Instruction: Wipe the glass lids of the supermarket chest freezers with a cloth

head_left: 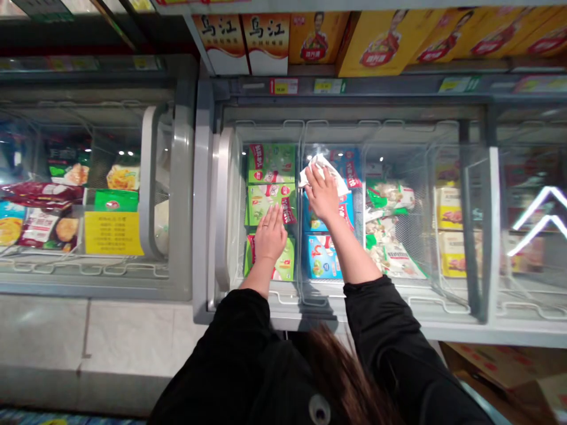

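Note:
My left hand (pixel 271 234) lies flat on the freezer's clear sliding lid (pixel 283 295), fingers stretched out, a ring on one of them. Under the glass below it are green boxes (pixel 270 171) of packaged food. Further forward and to the right, my right hand (pixel 323 192) presses a crumpled white cloth (pixel 319 162) against the same lid. Its fingers lie over the cloth, whose edges stick out around them. Blue boxes (pixel 323 254) show through the glass beneath the right hand.
A grey lid handle (pixel 222 206) runs along the left side. Bagged frozen food (pixel 392 236) lies in the compartment to the right. Another freezer (pixel 181 177) stands at the left, a yellow notice (pixel 113 233) on it. Yellow boxes (pixel 376 41) line the shelf above.

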{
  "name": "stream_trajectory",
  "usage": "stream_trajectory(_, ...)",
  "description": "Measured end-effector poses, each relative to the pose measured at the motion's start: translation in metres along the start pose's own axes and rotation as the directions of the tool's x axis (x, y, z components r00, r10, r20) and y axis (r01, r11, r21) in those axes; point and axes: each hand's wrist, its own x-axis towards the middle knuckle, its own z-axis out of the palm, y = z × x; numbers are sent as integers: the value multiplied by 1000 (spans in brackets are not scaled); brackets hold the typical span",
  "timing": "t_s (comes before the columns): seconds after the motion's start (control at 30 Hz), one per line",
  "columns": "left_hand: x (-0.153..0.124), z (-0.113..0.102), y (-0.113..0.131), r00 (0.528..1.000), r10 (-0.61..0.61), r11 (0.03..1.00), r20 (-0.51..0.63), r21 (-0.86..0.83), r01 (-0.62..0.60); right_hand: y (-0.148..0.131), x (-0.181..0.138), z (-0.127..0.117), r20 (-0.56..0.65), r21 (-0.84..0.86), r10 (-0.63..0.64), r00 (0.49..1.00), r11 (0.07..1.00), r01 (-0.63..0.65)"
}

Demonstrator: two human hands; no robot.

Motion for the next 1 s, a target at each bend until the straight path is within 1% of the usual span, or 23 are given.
stream_trajectory(0.03,-1,1,0,1000,5,1000,-1,8,-5,-6,-6,2,5,13,-22,1000,1000,22)
stream_trajectory(0.1,-2,3,1,1000,14,1000,-6,14,-14,-13,-30,2,28,53,-85,996,995,84)
stream_trajectory(0.2,-5,3,3,999,23,1000,-28,9,-23,-4,-81,-1,63,104,-152,986,984,145)
stream_trajectory(0.27,-7,4,4,998,26,1000,-54,1,-26,11,-111,-3,66,96,-126,990,988,120)
stream_trajectory(0.33,-9,6,4,996,31,1000,-87,-5,-31,24,-130,-3,44,77,-65,997,995,61)
stream_trajectory(0.4,-12,10,3,992,39,999,-123,-5,-40,27,-137,0,17,71,-7,1000,997,6)
stream_trajectory(0.47,-14,15,1,988,49,999,-149,-3,-49,19,-140,5,14,85,12,1000,996,-13)
stream_trajectory(0.57,-15,24,-1,986,63,998,-157,4,-63,-5,-152,13,60,116,-40,997,993,33)
stream_trajectory(0.63,-16,28,-2,985,70,998,-157,15,-69,-15,-170,17,90,123,-97,991,989,86)
stream_trajectory(0.73,-16,31,-3,985,75,997,-153,36,-70,-11,-206,17,125,109,-146,981,985,133)
stream_trajectory(0.83,-17,31,-2,988,74,997,-136,34,-70,5,-230,17,142,84,-128,981,990,117)
stream_trajectory(0.93,-19,28,0,989,77,997,-127,21,-75,9,-228,20,112,77,-70,991,995,61)
stream_trajectory(1.0,-21,27,1,988,85,996,-125,13,-84,-1,-218,25,86,88,-38,996,996,31)
